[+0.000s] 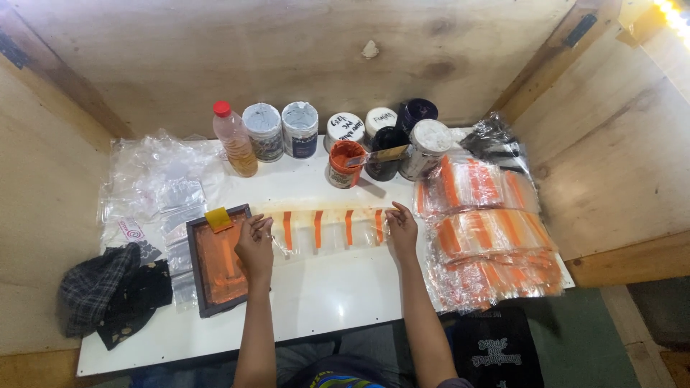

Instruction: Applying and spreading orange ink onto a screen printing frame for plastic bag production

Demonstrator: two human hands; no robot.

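Hands (327, 237) on orange-striped clear sheet (330, 230)

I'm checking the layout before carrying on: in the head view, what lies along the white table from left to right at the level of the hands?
Dark checked cloth → framed printing screen with orange ink → left hand → clear sheet with orange stripes → right hand → stack of orange-printed clear bags.

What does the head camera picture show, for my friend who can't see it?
Two bare hands, left hand and right hand, press a clear plastic strip with orange stripes flat on a white table. A dark-framed printing screen lies left, paint pots behind, printed bags right.
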